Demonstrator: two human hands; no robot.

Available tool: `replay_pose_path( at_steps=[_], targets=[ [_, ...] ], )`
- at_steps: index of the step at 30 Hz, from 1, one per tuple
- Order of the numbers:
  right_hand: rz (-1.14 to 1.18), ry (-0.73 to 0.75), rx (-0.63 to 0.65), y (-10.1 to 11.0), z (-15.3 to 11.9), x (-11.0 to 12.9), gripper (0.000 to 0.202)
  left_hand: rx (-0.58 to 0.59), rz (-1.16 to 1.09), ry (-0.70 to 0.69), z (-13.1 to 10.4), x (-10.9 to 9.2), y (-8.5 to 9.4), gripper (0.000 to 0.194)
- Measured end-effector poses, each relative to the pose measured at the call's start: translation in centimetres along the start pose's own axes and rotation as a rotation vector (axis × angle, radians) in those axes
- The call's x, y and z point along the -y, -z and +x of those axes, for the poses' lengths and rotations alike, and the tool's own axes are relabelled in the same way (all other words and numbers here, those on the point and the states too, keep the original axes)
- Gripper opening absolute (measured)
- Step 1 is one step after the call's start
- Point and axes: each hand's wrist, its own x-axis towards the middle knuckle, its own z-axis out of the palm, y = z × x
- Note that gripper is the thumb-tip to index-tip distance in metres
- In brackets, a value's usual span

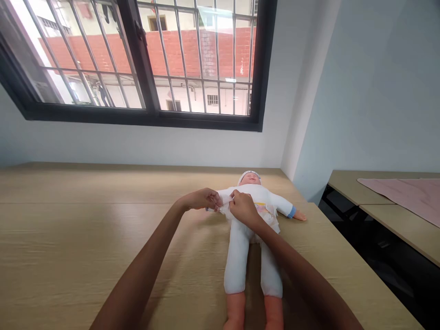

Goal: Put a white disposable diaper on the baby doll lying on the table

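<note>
A baby doll (pixel 237 261) in white clothing and a cap lies on its back on the wooden table, its head toward the window wall. Around its waist sits a white diaper (pixel 271 213) with a yellow and coloured print at the front. My left hand (pixel 206 199) pinches the diaper's side edge near the doll's arm. Across the doll's belly, my right hand (pixel 242 206) is closed on the same side of the diaper, close to the left one. My fingers and wrist hide part of the waist.
The wooden table (pixel 85 247) runs up to the wall below a barred window (pixel 206 117). To the right, past a dark gap, stands another table (pixel 350 183) with a pink cloth (pixel 409 195) on it.
</note>
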Motion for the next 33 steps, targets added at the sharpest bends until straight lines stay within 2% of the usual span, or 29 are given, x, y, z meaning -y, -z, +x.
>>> replay_pose_path(
  at_steps=[6,11,16,18,20,22,27,30,33],
  targets=[
    [-0.069,-0.016,-0.035,0.1,0.1,-0.5,0.017,0.02,-0.053,-0.065,-0.4,0.4,0.5,0.026],
    [-0.128,0.028,-0.189,0.3,0.2,-1.0,0.018,0.03,-0.087,-0.069,-1.0,0.4,1.1,0.027],
    [-0.035,0.076,-0.338,2.6,0.3,-1.7,0.019,0.08,-0.101,-0.146,-1.4,-0.8,0.9,0.027],
    [0.103,0.205,-0.251,3.7,0.1,-2.0,0.013,0.096,-0.097,-0.169,-1.8,-1.6,0.7,0.025],
    [0.231,0.35,-0.069,4.5,-0.4,-2.1,0.011,0.105,-0.09,-0.185,-2.1,-2.4,0.4,0.023],
    [0.247,0.406,0.08,4.7,-0.8,-2.0,0.018,0.104,-0.084,-0.192,-2.5,-3.2,0.1,0.022],
    [0.19,0.343,0.201,4.8,-1.1,-2.1,0.044,0.035,-0.168,-0.199,-2.2,-4.4,-1.2,0.022],
    [0.242,0.329,0.214,6.7,-1.2,-3.7,0.048,-0.023,-0.256,-0.233,-1.4,-4.7,-2.6,0.02],
    [0.233,0.198,0.283,8.9,-1.6,-5.7,0.047,-0.035,-0.318,-0.286,-0.8,-5.0,-3.9,0.016]
  ],
)
